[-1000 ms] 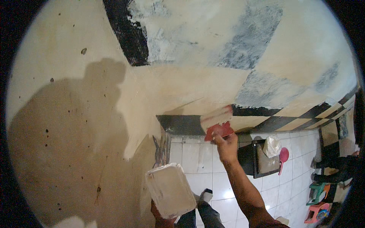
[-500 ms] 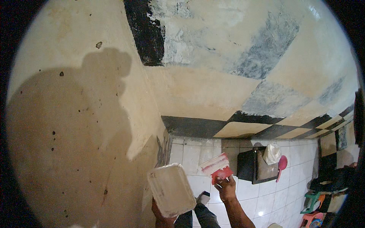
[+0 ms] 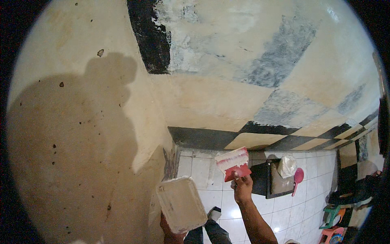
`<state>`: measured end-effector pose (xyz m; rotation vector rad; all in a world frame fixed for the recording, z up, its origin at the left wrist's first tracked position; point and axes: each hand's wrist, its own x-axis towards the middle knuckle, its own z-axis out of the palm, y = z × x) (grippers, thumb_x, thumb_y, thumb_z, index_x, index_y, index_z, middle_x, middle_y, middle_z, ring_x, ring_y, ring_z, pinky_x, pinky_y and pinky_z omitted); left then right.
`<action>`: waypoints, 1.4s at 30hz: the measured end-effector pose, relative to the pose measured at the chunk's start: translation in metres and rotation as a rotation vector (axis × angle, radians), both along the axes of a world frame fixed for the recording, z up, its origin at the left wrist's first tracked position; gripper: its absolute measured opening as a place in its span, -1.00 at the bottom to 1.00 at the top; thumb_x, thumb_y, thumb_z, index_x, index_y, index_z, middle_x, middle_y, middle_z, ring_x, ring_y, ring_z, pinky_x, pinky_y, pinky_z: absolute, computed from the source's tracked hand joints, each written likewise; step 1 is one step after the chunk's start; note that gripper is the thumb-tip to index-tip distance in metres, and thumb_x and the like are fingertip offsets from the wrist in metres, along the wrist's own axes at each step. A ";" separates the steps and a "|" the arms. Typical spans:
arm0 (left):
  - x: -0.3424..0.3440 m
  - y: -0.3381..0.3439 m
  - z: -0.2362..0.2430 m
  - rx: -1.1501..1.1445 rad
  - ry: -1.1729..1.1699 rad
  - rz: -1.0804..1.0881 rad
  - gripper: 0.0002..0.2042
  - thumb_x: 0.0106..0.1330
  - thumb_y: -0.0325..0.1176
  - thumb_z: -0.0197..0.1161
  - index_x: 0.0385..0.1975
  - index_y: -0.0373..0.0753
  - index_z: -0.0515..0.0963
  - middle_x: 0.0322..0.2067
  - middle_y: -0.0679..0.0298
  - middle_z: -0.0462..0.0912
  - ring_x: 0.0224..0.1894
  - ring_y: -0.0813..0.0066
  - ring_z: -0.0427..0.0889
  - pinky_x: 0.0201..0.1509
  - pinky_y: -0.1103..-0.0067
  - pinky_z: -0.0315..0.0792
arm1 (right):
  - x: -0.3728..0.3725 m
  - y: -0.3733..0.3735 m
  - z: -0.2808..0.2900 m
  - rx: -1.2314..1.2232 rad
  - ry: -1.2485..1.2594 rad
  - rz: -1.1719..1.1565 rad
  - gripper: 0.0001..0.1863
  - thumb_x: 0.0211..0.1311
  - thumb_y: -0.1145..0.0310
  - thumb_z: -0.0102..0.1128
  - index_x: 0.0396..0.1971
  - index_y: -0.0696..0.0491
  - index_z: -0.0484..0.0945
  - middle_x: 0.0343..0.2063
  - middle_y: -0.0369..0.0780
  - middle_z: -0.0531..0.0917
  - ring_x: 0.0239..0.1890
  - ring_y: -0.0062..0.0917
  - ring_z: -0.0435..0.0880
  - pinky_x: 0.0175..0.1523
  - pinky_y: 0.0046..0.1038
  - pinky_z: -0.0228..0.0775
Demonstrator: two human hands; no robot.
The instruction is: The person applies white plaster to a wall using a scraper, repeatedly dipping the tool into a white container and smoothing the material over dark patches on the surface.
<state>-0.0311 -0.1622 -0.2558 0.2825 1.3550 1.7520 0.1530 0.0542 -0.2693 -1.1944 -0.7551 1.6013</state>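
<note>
My right hand (image 3: 243, 190) grips a red putty spreader (image 3: 237, 171) by its back edge. Whitish putty coats the spreader's wide blade, which points away from me toward the wall. At the lower middle, my left hand (image 3: 174, 236) holds up a shallow rectangular tray (image 3: 174, 181), its fingers mostly hidden under it. Pale putty smears cover the tray. Ahead stands a wall with black and cream checks (image 3: 219, 95), where patchy whitish putty (image 3: 280, 57) lies over several of the dark squares.
A bare, pitted cream wall (image 3: 73, 134) rises close on my left and bears my shadow. On the white tiled floor (image 3: 211, 195) stands a black box (image 3: 258, 179) with a white plastic bag (image 3: 287, 167) on top. Beside it lies a pink dipper (image 3: 299, 175). Small stools (image 3: 331, 214) stand far right.
My right hand has moved the spreader up and slightly away, and its blade has turned to tilt the other way. The tray stays nearly in place in my left hand.
</note>
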 end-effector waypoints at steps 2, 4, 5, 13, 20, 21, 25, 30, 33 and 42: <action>-0.001 -0.005 -0.004 -0.187 0.410 -0.141 -0.41 0.34 0.01 0.02 0.26 -0.20 0.18 0.18 0.11 0.36 0.18 0.18 0.41 0.22 0.21 0.36 | -0.008 0.002 -0.002 0.003 -0.008 0.000 -0.78 0.20 0.39 0.28 -0.18 0.02 0.50 -0.40 -0.35 0.59 -0.58 -0.71 0.44 -0.56 -0.64 0.16; -0.001 0.000 0.005 -0.284 0.617 -0.210 -0.40 0.35 0.05 -0.03 0.27 -0.20 0.17 0.20 0.11 0.34 0.19 0.17 0.39 0.23 0.18 0.35 | -0.019 0.006 0.005 0.001 -0.073 0.021 -0.77 0.27 0.32 0.20 -0.14 0.07 0.49 -0.39 -0.29 0.61 -0.52 -0.69 0.48 -0.48 -0.64 0.29; 0.000 0.006 0.015 -0.219 0.496 -0.178 -0.38 0.34 0.08 -0.03 0.27 -0.19 0.15 0.20 0.10 0.34 0.20 0.15 0.38 0.24 0.17 0.33 | -0.021 0.008 0.010 0.018 -0.067 0.065 -0.75 0.25 0.28 0.21 -0.14 0.07 0.49 -0.32 -0.26 0.64 -0.47 -0.68 0.52 -0.47 -0.63 0.32; 0.004 -0.014 -0.031 0.367 -0.531 0.058 -0.44 0.44 0.07 -0.30 0.33 -0.11 0.14 0.27 0.18 0.29 0.30 0.15 0.26 0.31 0.14 0.23 | -0.043 0.051 -0.005 -0.029 0.109 0.061 -0.77 0.29 0.21 0.13 -0.24 0.07 0.50 -0.30 -0.27 0.65 -0.40 -0.62 0.56 -0.43 -0.57 0.34; 0.007 -0.012 -0.022 0.294 -0.491 0.053 -0.43 0.43 0.08 -0.30 0.33 -0.10 0.13 0.27 0.18 0.27 0.31 0.15 0.24 0.32 0.13 0.21 | -0.074 0.150 -0.002 0.135 0.246 0.213 -0.80 0.20 0.31 0.05 -0.38 0.11 0.59 -0.43 -0.20 0.65 -0.41 -0.44 0.57 -0.29 -0.41 0.40; 0.006 -0.014 -0.022 0.289 -0.480 0.064 -0.43 0.43 0.08 -0.30 0.33 -0.10 0.12 0.28 0.18 0.27 0.31 0.15 0.24 0.32 0.13 0.21 | -0.085 0.154 0.008 -0.036 0.153 0.254 -0.69 0.34 0.37 -0.23 -0.21 0.20 0.52 -0.40 -0.20 0.65 -0.29 -0.50 0.59 -0.16 -0.50 0.44; 0.014 -0.005 -0.016 0.289 -0.484 0.026 -0.43 0.43 0.08 -0.30 0.33 -0.10 0.12 0.28 0.19 0.26 0.32 0.15 0.23 0.33 0.13 0.19 | -0.098 0.203 0.056 -0.094 0.350 0.220 -0.71 0.32 0.37 -0.17 -0.20 0.20 0.52 -0.42 -0.19 0.65 -0.30 -0.52 0.58 -0.21 -0.54 0.44; 0.015 0.000 -0.006 0.283 -0.468 0.021 -0.42 0.43 0.09 -0.30 0.34 -0.10 0.11 0.29 0.19 0.25 0.32 0.15 0.22 0.33 0.12 0.18 | -0.104 0.174 0.193 0.145 0.455 0.320 -0.76 0.28 0.35 0.00 -0.14 0.12 0.52 -0.35 -0.25 0.62 -0.29 -0.51 0.58 -0.18 -0.47 0.47; 0.017 0.004 -0.004 0.278 -0.458 0.008 -0.42 0.43 0.09 -0.30 0.34 -0.10 0.11 0.29 0.19 0.24 0.33 0.15 0.21 0.34 0.12 0.17 | -0.085 0.140 0.220 0.135 0.285 0.153 -0.75 0.25 0.34 0.11 -0.11 0.10 0.50 -0.22 -0.25 0.62 -0.27 -0.49 0.61 -0.19 -0.44 0.49; 0.022 0.015 0.002 0.267 -0.440 -0.044 -0.41 0.42 0.10 -0.30 0.35 -0.09 0.09 0.30 0.20 0.22 0.34 0.15 0.18 0.35 0.12 0.14 | -0.010 0.147 0.214 0.892 -0.346 -0.140 -0.76 0.25 0.46 0.19 -0.09 0.13 0.52 -0.22 -0.23 0.61 -0.28 -0.50 0.60 -0.22 -0.48 0.44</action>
